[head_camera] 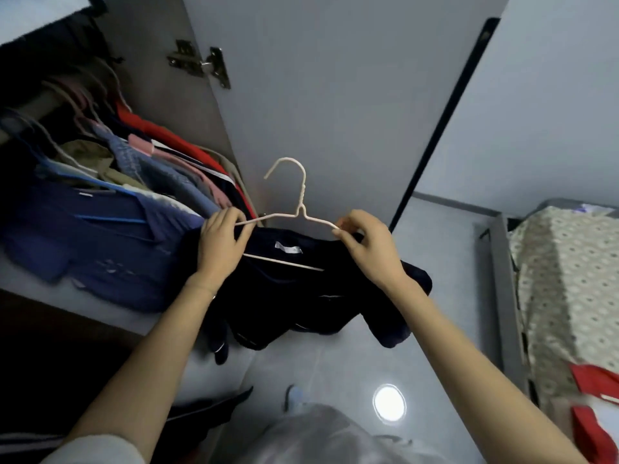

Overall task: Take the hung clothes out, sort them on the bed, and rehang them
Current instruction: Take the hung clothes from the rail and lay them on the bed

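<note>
Between your hands | hanger (303, 195) with the dark top (294, 296) | left hand (221, 244) grips one shoulder, right hand (370, 251) pinches the other | keep it level, hook up

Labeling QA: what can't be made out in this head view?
Head view:
Dark garment: type unclear, bunched in folds.
Its white label: too small to read.
Hanger shoulder ends: covered by left hand and right hand.
Closet rail: blurred, mostly behind hung clothes.
Red items on bed: cut off by right edge.
</note>
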### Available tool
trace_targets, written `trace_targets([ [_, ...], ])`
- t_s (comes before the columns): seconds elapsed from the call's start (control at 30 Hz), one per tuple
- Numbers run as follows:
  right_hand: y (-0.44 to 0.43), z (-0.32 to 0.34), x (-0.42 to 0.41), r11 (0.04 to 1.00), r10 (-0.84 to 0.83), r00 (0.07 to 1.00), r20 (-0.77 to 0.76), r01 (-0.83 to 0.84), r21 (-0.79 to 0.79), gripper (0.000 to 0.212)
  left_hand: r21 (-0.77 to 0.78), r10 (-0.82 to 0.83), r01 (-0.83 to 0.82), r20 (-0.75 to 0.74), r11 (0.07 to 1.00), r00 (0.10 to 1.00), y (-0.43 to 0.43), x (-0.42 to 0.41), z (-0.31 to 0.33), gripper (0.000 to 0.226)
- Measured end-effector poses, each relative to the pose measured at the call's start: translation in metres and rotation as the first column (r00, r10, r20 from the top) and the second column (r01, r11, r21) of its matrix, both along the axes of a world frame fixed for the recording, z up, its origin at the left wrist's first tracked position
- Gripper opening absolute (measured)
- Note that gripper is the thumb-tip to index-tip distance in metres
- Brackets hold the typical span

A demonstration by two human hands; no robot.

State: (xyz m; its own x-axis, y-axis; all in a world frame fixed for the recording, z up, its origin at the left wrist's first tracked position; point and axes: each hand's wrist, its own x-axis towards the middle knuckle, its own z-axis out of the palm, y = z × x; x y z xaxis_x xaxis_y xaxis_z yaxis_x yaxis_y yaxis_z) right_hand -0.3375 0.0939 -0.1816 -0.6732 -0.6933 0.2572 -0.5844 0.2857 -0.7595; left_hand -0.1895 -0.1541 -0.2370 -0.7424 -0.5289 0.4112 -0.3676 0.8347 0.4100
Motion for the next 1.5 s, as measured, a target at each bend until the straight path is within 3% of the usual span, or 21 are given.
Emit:
trace_targets([
  [0.3, 0.179, -0.023, -0.024, 0.955, -0.282, 0.956, 0.082, 0.271, 0.123, 0.007, -0.089, -0.251, 0.252, 0.024, 0.964, 0.968, 0.160, -0.077, -0.008, 0.031],
  [0.5, 0.316, -0.034, -0.026, 0.842, -0.531, 0.833, 0.154, 0.497, 0.209, 0.009, -0.014, -0.441, 0.441, 0.013, 0.897, 0.898, 0.290, -0.138, -0.023, 0.036],
  [0.6, 0.372, -0.034, -0.026, 0.752, -0.652, 0.749, 0.116, 0.619, 0.225, 0.012, 0.049, -0.535, 0.534, 0.006, 0.844, 0.845, 0.349, -0.170, -0.026, 0.038],
  [0.87, 0.497, -0.028, -0.024, 0.431, -0.901, 0.430, 0.055, 0.875, 0.219, 0.022, 0.156, -0.816, 0.804, 0.024, 0.574, 0.578, 0.493, -0.263, -0.025, 0.022],
  [1.03, 0.560, -0.022, -0.023, 0.186, -0.981, 0.174, 0.080, 0.966, 0.180, 0.023, 0.154, -0.944, 0.934, -0.011, 0.323, 0.329, 0.586, -0.324, -0.019, 0.036],
  [1.1, 0.583, -0.016, -0.022, 0.084, -0.995, 0.072, 0.074, 0.982, 0.171, 0.024, 0.152, -0.972, 0.962, -0.032, 0.226, 0.233, 0.624, -0.344, -0.014, 0.041],
  [1.3, 0.648, -0.003, -0.006, -0.208, -0.975, -0.216, 0.056, 0.970, 0.124, 0.026, 0.138, -0.992, 0.989, -0.117, -0.054, -0.038, 0.739, -0.374, 0.006, 0.026],
  [1.5, 0.715, 0.007, 0.003, -0.432, -0.900, -0.435, -0.011, 0.890, 0.144, 0.027, 0.205, -0.973, 0.958, -0.161, -0.198, -0.167, 0.847, -0.382, 0.019, 0.018],
])
